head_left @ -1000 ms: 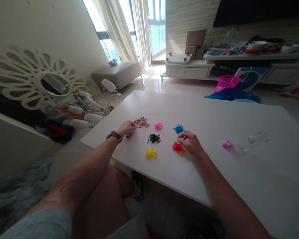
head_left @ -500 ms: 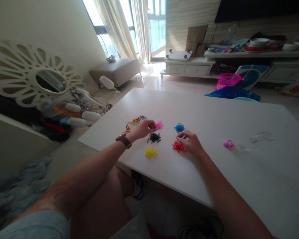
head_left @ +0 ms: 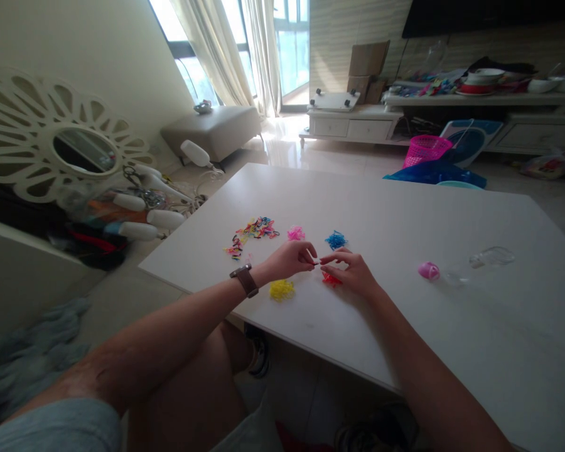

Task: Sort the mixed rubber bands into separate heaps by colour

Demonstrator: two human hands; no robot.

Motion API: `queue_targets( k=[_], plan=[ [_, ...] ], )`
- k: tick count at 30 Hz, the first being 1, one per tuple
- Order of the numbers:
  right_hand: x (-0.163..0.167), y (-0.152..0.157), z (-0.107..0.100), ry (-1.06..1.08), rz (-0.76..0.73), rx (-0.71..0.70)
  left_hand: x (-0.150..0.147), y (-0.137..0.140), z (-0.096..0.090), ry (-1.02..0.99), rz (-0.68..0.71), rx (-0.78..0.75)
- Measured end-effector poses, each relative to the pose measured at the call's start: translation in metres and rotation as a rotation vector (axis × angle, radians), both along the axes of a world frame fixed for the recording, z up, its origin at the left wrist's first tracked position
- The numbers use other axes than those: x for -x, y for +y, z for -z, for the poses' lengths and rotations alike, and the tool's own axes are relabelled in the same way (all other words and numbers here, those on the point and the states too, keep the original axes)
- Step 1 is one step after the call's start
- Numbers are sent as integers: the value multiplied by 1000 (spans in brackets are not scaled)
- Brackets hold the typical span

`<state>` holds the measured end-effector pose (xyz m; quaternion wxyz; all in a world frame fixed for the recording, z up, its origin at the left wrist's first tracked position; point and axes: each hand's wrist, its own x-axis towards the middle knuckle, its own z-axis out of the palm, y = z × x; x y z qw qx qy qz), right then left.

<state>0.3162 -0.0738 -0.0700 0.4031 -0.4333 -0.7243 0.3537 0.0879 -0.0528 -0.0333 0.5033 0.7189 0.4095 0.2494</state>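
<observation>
My left hand (head_left: 297,258), with a watch at the wrist, pinches a small dark rubber band (head_left: 316,263) between thumb and fingertips. Facing it, my right hand (head_left: 353,271) has its thumb and index fingertips slightly apart, close to the band; contact is unclear. Red rubber bands (head_left: 332,280) lie in a pile partly under my right hand. Around the hands are piles of yellow bands (head_left: 281,290), pink bands (head_left: 295,233) and blue bands (head_left: 336,240). A mixed-colour pile of bands (head_left: 258,228) spreads farther left. My left hand hides the black pile.
On the right of the white table (head_left: 405,339) are a pink rounded object (head_left: 429,270) and a clear container (head_left: 492,257) lying on its side. Beyond the far edge stand a pink basket (head_left: 426,150) and blue items. Lamp parts (head_left: 167,218) lie left of the table.
My left hand has moved right and nearer, from beside the pink pile to my right hand, now covering the black pile. My right hand has shifted slightly left. The view has turned a little.
</observation>
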Motion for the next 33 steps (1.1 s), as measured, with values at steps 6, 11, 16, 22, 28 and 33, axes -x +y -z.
queue_targets(
  k=[6, 11, 16, 22, 28, 33],
  plan=[
    [4, -1, 2, 21, -61, -50, -4, -5, -3, -13, 16, 8],
    [6, -2, -1, 18, -57, -88, -5, -6, -1, -5, 28, 6],
    [4, 0, -5, 55, 64, -109, 6, 11, -2, 104, -7, -99],
    [-2, 4, -4, 126, 252, -119, 43, 40, -7, 326, -149, -260],
    [-2, 4, -3, 122, 272, -140, 54, 36, -9, 498, 5, -359],
    [-3, 4, -3, 108, 271, -147, 53, 35, -11, 526, 55, -418]
  ],
)
